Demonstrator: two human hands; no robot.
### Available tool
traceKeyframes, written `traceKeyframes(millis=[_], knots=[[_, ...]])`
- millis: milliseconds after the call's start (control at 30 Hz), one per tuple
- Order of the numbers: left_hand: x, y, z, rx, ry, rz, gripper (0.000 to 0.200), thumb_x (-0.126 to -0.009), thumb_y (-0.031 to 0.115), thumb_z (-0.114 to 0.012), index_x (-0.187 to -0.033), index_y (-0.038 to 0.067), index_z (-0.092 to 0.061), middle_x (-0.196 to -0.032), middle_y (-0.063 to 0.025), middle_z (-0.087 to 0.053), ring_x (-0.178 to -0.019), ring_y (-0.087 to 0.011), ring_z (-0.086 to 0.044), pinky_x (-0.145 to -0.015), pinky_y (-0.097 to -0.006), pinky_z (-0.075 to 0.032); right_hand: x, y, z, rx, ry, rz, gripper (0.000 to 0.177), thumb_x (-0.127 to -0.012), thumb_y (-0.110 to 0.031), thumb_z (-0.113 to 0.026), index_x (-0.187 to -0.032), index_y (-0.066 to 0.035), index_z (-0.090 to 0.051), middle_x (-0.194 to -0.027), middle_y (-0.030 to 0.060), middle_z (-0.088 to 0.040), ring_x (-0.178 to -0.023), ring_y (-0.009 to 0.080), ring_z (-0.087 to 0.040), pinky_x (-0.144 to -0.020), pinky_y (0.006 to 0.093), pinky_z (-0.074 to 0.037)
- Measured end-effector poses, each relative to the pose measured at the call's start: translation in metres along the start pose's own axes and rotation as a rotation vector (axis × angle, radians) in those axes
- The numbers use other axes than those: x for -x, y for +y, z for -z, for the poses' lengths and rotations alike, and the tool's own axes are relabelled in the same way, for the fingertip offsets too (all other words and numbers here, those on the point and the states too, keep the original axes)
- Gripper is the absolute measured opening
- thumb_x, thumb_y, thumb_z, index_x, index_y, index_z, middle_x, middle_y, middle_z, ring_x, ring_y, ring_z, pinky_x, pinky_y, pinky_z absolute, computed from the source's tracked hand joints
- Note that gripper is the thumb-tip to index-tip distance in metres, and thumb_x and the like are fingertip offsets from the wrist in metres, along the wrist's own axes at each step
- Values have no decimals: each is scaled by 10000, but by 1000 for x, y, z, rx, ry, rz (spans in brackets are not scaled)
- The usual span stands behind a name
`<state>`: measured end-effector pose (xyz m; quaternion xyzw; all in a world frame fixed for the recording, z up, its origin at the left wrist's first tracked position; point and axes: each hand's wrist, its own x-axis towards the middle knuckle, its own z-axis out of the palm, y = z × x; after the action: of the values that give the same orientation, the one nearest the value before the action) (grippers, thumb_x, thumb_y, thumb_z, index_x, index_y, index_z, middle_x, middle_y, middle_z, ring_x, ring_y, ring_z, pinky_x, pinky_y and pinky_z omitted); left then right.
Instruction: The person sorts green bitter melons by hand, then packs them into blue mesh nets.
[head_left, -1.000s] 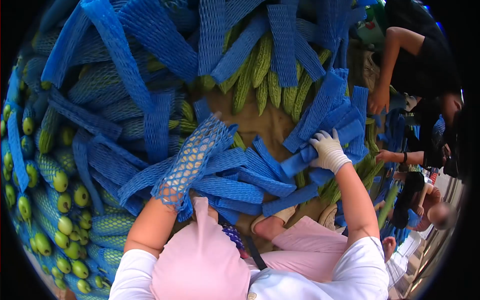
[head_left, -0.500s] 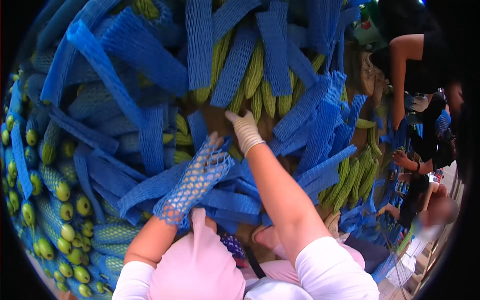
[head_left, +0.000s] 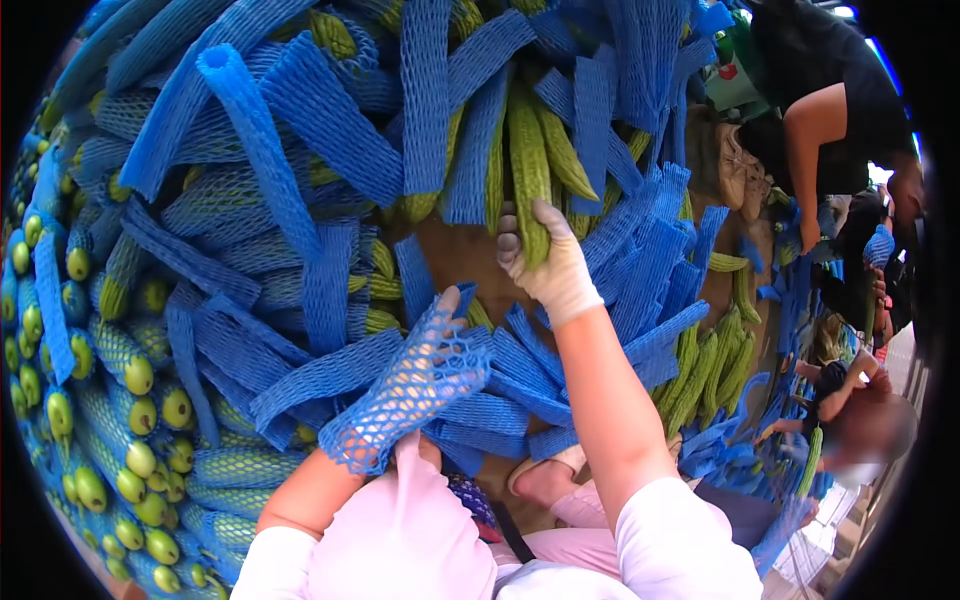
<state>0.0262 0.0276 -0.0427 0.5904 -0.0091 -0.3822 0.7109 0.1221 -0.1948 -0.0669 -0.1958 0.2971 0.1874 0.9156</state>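
Note:
My right hand [head_left: 545, 255], in a pale glove, grips the near end of a long green bitter gourd [head_left: 527, 150]. That gourd points away from me, among other gourds and netting. A blue foam net sleeve [head_left: 385, 400] is stretched over my left hand [head_left: 425, 345] and wrist. Inside the mesh the fingers look extended, with the tips near the sleeve's far end. Loose blue foam sleeves [head_left: 490, 415] lie just below and beside my left hand. Another bitter gourd [head_left: 563, 155] rests right beside the gripped one.
Netted gourds [head_left: 135, 400] are stacked on the left. Flat blue sleeves [head_left: 330, 120] lie across the far pile, and more sleeves [head_left: 640, 240] are heaped on the right. Bare bitter gourds [head_left: 705, 365] lie beyond these. Other people [head_left: 815, 140] are along the right side.
My right hand has moved slightly right and closed around a bitter gourd, now pulled partly out from under the sleeves. My left hand, still in its sleeve, has shifted slightly right and down.

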Motion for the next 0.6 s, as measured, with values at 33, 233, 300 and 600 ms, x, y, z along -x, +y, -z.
traceKeyframes(millis=[33, 233, 300, 600], knots=[[6, 9, -3, -112, -28, -87, 1002, -770, 109, -747, -1529, 163, -95, -1484, -199, -305, -1196, -270, -508, -922, -372, -514, 18, 8, -15, 5, 9, 14, 347, -825, -333, -723, -1001, -68, -586, -821, 65, -616, -669, 194, -603, -609, 313, -522], [22, 29, -4, 284, -40, 64, 987, -784, 113, -738, -1529, 169, -93, -1451, -213, -342, -1193, -276, -507, -925, -381, -514, 117, 108, -44, 421, 92, 23, 729, -868, -561, -602, -1367, -59, -427, -1198, 85, -567, -1094, 183, -572, -938, 336, -477], [31, 28, -4, 445, -30, 150, 981, -789, 115, -734, -1529, 171, -92, -1439, -219, -357, -1192, -278, -507, -927, -384, -513, 141, 124, -42, 378, 27, -49, 695, -907, -519, -576, -1370, -23, -427, -1257, 91, -548, -1110, 169, -560, -963, 312, -451], [42, 43, -4, 345, 32, 84, 641, -886, 4, -594, -1458, 97, -319, -1367, -132, -478, -1160, -219, -560, -991, -307, -471, 95, 85, -47, 1160, 282, 607, 116, -862, -107, -665, -873, 8, -663, -764, 15, -643, -678, 66, -545, -622, 229, -450]])
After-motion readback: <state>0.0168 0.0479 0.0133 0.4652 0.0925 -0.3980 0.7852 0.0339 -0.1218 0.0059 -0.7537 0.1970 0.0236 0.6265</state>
